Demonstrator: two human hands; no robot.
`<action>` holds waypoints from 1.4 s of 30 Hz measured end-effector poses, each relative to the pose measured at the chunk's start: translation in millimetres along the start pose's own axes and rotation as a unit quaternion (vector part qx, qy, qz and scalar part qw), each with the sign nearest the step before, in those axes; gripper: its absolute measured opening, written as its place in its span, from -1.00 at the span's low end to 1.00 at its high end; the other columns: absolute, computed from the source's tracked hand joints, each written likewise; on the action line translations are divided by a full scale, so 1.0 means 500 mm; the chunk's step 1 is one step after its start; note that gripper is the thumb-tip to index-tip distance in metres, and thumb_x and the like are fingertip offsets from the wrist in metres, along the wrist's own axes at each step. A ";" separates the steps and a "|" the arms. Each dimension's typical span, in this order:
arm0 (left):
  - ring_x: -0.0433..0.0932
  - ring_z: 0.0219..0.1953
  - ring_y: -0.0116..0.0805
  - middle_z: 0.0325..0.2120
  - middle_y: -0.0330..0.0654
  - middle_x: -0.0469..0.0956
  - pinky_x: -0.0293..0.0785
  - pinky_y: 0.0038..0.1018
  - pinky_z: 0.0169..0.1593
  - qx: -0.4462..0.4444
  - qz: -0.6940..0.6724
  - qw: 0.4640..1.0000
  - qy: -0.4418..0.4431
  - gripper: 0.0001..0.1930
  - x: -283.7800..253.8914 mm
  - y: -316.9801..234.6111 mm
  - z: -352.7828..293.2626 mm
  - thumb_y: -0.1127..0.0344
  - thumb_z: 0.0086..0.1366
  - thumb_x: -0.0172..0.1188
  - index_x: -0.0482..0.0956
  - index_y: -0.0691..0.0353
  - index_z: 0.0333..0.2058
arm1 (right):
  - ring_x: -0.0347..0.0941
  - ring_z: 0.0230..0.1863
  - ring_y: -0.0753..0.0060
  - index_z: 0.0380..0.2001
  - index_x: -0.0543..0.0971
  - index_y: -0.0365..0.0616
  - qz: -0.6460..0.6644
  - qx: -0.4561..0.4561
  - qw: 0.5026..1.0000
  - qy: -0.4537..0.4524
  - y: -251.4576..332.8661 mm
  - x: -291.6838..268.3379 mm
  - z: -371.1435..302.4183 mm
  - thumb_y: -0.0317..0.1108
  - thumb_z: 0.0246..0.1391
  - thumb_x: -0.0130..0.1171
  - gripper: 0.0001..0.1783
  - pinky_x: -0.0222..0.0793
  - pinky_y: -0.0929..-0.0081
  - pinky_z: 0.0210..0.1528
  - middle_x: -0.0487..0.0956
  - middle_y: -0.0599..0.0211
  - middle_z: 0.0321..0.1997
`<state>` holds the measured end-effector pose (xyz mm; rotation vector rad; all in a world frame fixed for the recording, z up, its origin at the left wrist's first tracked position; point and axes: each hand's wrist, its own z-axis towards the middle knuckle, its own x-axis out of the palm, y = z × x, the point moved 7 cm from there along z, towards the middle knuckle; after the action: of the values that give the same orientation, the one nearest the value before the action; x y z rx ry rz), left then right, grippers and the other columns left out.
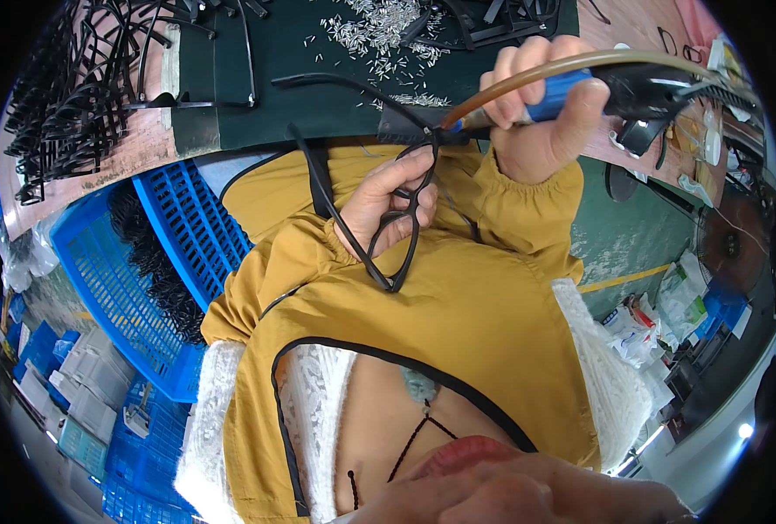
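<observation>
Black, unfolded glasses sit pinched in the left hand; the right hand clasps a blue tool.

The glasses frame is plain black, the power tool blue and black, and the tube over it brown. Silver pins glint on a dark green mat, laid over a pinkish table. The mustard-yellow smock is edged in black above white, ribbed knitwear, while the bright blue basket has a grid pattern and the green floor a yellow stripe.
</observation>
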<state>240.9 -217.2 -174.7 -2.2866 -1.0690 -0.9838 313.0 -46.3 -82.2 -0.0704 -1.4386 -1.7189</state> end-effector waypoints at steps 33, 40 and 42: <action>0.48 -0.09 -0.41 -0.09 -0.15 0.45 0.45 -0.49 0.01 0.575 0.319 0.750 -0.072 -0.63 0.077 -0.154 -0.105 0.71 0.22 0.18 0.45 0.27 -0.02 | 0.18 -0.66 0.68 -0.22 0.45 0.05 0.114 0.007 0.987 -0.111 -0.026 -0.073 0.106 0.19 0.40 0.03 -0.57 0.11 0.68 -0.70 0.28 0.57 -0.57; 0.57 -0.09 -0.07 -0.17 0.00 0.51 0.51 -0.33 0.01 0.637 0.431 0.623 -0.141 -0.75 0.080 -0.117 -0.106 0.67 0.21 0.21 0.55 0.28 -0.14 | 0.18 -0.64 0.61 -0.18 0.35 0.01 0.101 0.049 0.992 0.060 -0.039 -0.018 0.091 0.18 0.44 -0.06 -0.56 0.13 0.63 -0.67 0.29 0.51 -0.53; 0.60 -0.05 -0.05 -0.08 0.04 0.55 0.53 -0.33 0.04 0.597 0.475 0.633 -0.133 -0.76 0.071 -0.108 -0.109 0.67 0.26 0.22 0.59 0.28 -0.13 | 0.18 -0.63 0.61 -0.18 0.35 0.00 0.113 0.049 0.992 0.026 -0.039 -0.027 0.087 0.18 0.44 -0.05 -0.55 0.13 0.63 -0.67 0.29 0.51 -0.53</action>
<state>191.6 -201.4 -107.8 -1.3664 -0.2033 0.4751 289.1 -3.8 -90.1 -0.1280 -1.4175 -1.4540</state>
